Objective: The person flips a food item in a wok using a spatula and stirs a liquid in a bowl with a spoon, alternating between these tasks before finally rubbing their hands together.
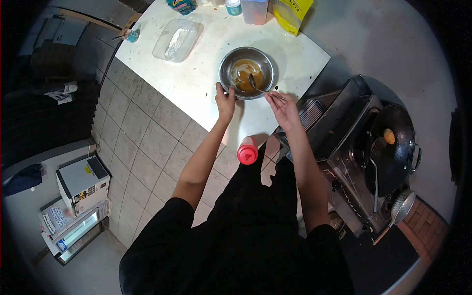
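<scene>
A shiny metal bowl (pixel 225 78) rests on the white table, with a brownish-yellow liquid (pixel 242 73) in its bottom. My left hand (pixel 225 102) grips the bowl's near left rim, thumb and fingers against its side. In my right hand (pixel 283 109) is the handle of a metal spoon (pixel 252 82), whose head dips into the liquid. A bottle with a red lid (pixel 247 154) stands at the table's near corner, between my forearms.
On the white table (pixel 206 118) are a clear plastic tub (pixel 178 41), a yellow pouch (pixel 291 14) and a plastic container (pixel 254 12). To the right, a stove bears a black wok (pixel 393 162) with a food piece and a spatula. A strainer (pixel 403 205) lies beside it.
</scene>
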A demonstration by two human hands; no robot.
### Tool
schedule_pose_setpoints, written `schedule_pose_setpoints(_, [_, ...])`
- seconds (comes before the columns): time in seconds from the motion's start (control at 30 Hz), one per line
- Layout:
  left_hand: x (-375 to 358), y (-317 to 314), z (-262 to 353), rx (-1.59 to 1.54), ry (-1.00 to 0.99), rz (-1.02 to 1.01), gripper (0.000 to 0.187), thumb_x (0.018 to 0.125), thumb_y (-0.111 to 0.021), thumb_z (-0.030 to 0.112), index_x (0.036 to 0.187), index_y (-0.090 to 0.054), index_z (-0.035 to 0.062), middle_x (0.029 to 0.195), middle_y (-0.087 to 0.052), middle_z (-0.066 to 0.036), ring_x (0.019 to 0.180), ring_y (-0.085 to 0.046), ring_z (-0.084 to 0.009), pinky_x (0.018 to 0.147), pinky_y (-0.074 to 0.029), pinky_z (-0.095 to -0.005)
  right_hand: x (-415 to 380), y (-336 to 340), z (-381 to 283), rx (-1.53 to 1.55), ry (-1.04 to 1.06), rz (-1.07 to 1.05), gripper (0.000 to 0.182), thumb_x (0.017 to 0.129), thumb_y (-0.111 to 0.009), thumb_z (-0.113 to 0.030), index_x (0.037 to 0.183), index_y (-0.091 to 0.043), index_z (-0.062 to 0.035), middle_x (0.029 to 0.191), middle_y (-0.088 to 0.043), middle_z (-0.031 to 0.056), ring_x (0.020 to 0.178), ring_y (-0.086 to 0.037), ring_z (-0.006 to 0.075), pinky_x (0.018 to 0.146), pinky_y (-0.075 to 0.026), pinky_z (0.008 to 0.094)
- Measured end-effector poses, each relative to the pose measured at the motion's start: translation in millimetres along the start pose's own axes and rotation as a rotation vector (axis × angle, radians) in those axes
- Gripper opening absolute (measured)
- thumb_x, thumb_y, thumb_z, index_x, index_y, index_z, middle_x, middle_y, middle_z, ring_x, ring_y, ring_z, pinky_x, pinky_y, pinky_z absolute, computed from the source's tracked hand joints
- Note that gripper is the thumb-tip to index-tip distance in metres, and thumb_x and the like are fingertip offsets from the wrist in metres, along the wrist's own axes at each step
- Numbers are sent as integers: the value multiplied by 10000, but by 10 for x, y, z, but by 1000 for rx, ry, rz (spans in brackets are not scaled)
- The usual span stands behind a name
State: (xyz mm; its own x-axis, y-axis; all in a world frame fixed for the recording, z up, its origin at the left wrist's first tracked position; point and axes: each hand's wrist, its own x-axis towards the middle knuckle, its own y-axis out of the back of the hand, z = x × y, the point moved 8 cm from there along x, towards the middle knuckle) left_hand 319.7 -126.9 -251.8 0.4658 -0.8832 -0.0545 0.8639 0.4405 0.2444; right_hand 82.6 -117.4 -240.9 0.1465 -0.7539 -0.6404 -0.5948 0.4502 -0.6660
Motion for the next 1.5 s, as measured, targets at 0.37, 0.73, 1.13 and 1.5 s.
schedule_pose_setpoints(0.37, [11, 452, 111, 241, 16, 218, 539, 881, -742, 382, 1118, -435, 7, 843, -570, -163, 757, -580, -293, 720, -480, -401, -52, -69, 208, 194, -17, -5, 264, 963, -582, -117, 1059, -554, 127, 1162, -613, 284, 1129, -630, 354, 1012, -561, 369])
schedule_pose_setpoints(0.73, [-968, 314, 1760, 106, -14, -471, 136, 923, -669, 130, 968, -619, 11, 867, -670, -54, 716, -598, -110, 641, -482, -251, -474, -597, -34, -976, 557, -150, 192, 1024, -505, -134, 1096, -627, -5, 981, -698, 105, 830, -709, 194, 713, -555, 312])
schedule_pose_setpoints(1.13, [-1439, -50, 1595, -498, 634, -822, 283, 1023, -546, 281, 1106, -625, 21, 921, -629, -15, 681, -575, -80, 556, -436, -187, -373, -550, -16, -956, 485, -127, 244, 1046, -464, -204, 1137, -602, -26, 1107, -666, 115, 895, -677, 203, 734, -525, 301])
schedule_pose_setpoints(1.5, [-994, -416, 1230, -503, 699, -751, 323, 1028, -518, 361, 1117, -619, 68, 911, -616, -12, 742, -593, -101, 594, -465, -250, -672, -837, 7, -822, 375, -169, 400, 1076, -365, -325, 1297, -547, -46, 1243, -656, 114, 959, -660, 171, 764, -526, 266])
